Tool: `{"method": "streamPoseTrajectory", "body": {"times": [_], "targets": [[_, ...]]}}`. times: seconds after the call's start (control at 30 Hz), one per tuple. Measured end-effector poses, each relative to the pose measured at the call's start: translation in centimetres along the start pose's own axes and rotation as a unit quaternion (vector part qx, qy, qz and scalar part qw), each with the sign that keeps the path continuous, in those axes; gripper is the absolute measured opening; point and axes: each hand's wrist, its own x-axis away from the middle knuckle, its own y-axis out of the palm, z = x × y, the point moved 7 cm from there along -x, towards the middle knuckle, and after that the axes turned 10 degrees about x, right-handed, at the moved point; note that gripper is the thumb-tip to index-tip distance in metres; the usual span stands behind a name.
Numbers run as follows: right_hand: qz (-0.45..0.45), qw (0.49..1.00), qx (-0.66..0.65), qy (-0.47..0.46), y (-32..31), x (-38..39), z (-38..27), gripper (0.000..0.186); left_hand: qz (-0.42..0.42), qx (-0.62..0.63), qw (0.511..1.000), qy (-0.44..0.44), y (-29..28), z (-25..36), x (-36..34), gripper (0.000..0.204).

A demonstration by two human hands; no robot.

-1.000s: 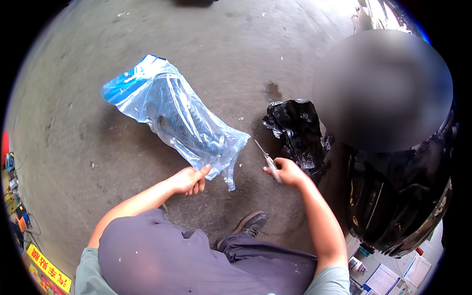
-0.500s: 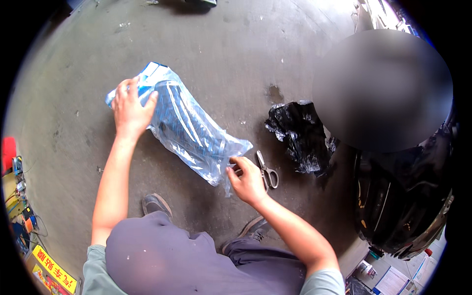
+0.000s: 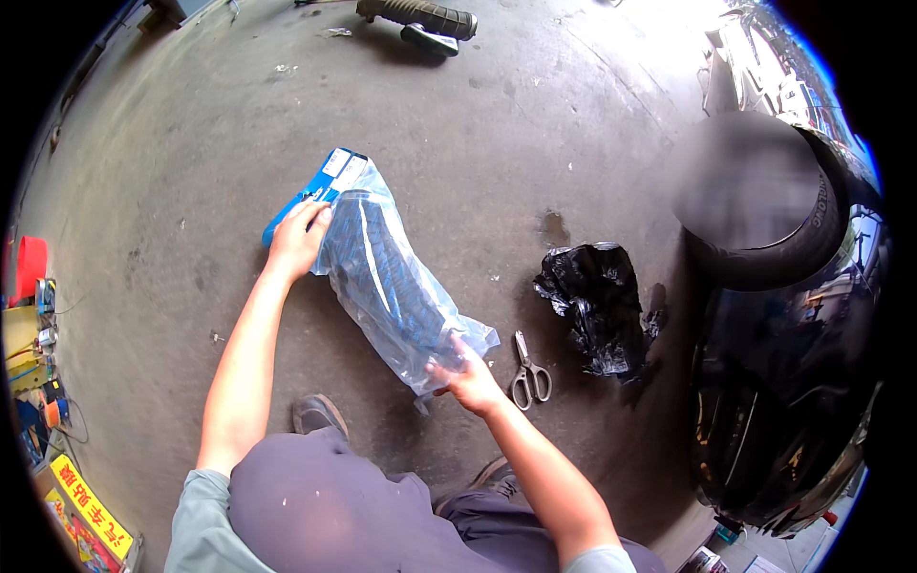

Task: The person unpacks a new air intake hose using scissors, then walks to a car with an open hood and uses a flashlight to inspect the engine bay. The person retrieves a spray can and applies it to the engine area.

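Note:
A long clear plastic bag (image 3: 382,277) with a blue top end lies slantwise in front of me, a dark elongated object showing through it. My left hand (image 3: 298,239) grips the upper left end, its fingers over the blue part and the thumb on the plastic. At the lower right end, my right hand (image 3: 468,380) holds the bag, its fingers slightly blurred against the film. Beside that hand, open-handled metal scissors (image 3: 530,374) rest on the floor. Crumpled black plastic sheeting (image 3: 597,306) lies farther right.
On the right stand a tyre (image 3: 764,263), partly blurred out, and a glossy black car body panel (image 3: 764,382). A dark ribbed tube-like part (image 3: 420,17) lies at the far side. Tools and a red object (image 3: 31,267) line the left edge, near a yellow sign (image 3: 91,506).
The view has shifted, showing more of the far floor. The right hand's fingers have opened out from a pinch and now lie against the bag's lower end; the left hand keeps its hold.

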Motion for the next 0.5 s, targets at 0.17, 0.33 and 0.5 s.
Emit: {"method": "streamPoseTrajectory", "body": {"times": [0.17, 0.33, 0.5], "targets": [[0.137, 0.989, -0.061, -0.012, -1.5, -0.6, -1.3, 0.055, -0.039, -0.057, 0.993, 0.098, 1.6, 4.8, 1.7, 0.039], [0.074, 0.996, 0.000, 0.042, -5.4, 3.1, -8.0, 0.026, -0.032, -0.163, 0.982, 0.092, -0.9, 2.2, 2.1, 0.014], [-0.036, 0.990, 0.108, 0.082, -11.1, 10.1, -15.6, 0.031, 0.071, -0.205, 0.951, 0.219, -2.2, 3.9, 3.2, 0.016]]}}
